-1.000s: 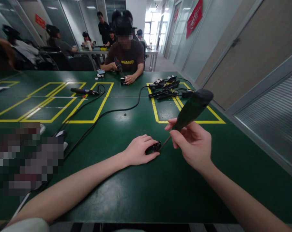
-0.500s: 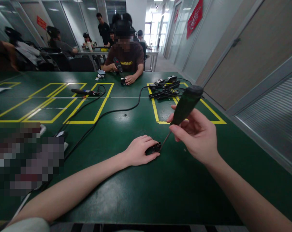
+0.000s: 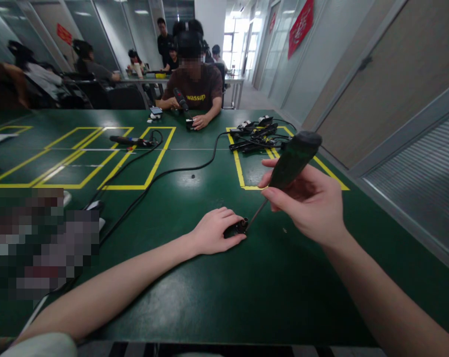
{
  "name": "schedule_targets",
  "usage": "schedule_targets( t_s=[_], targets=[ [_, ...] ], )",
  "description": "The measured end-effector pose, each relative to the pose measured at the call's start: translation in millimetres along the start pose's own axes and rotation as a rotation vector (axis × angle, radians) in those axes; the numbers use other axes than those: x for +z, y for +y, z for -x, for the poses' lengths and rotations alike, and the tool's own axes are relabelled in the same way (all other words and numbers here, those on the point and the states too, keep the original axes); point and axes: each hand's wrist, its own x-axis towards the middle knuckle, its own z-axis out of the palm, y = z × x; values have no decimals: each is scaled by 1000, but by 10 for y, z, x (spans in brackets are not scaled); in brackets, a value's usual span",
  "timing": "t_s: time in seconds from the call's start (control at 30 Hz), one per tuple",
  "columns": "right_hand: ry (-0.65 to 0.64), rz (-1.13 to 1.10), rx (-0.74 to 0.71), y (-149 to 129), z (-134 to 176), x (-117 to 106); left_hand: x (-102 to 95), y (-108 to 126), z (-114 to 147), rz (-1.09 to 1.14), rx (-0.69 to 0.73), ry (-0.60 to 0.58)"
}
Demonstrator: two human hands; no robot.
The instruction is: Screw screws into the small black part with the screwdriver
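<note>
since a second ago the screwdriver (image 3: 289, 161) has tipped more upright, tip kept on the small black part (image 3: 236, 228). that part looks light, rigid and apt to skid, so left hand (image 3: 213, 232) pins it to the green surface (image 3: 195, 287). right hand (image 3: 308, 206) is clamped around the handle's lower end.

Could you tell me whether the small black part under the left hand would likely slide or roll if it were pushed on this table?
The black part looks small and probably light, so it would likely slide on the glossy green table. Its rounded end suggests it could roll. The left hand pins it while the right hand presses the screwdriver in.
</note>
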Motion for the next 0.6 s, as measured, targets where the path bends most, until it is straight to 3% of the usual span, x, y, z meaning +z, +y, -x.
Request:
schedule_targets(
  t_s=[0.27,0.6],
  targets=[
    [-33,-3,-83,62,-71,-47,0,-12,-9,-49,-33,11],
    [-63,-79,-87,149,-226,-79,-17,-25,-36,-59,-125,44]
  ],
)
